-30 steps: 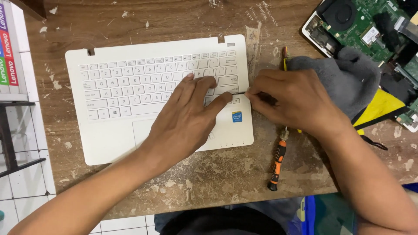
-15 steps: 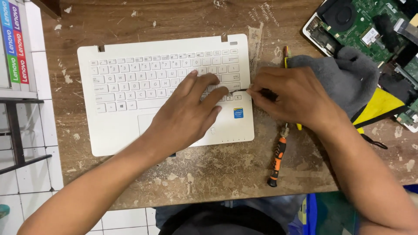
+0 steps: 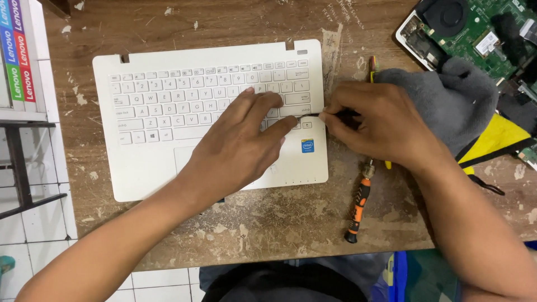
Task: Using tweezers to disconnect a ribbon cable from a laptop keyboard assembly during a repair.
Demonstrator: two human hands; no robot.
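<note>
A white laptop base (image 3: 156, 162) with its keyboard lies on a worn wooden table (image 3: 268, 218). My left hand (image 3: 240, 142) rests flat on the right part of the keyboard, fingers spread over the keys. My right hand (image 3: 380, 123) is closed around a thin dark tool (image 3: 313, 116) whose tip sits at the laptop's right edge, beside the keyboard. An orange and black screwdriver (image 3: 358, 204) lies on the table just below my right hand.
A grey cloth (image 3: 453, 106) over something yellow (image 3: 495, 137) lies to the right. An opened device with a green circuit board (image 3: 475, 33) and fan sits at the top right. Coloured boxes (image 3: 17, 50) stand at the left edge on a tiled floor.
The view has shifted, so the laptop appears further right. My right hand with the tool has crept slightly along the laptop's right edge; my left hand stays on the keys.
</note>
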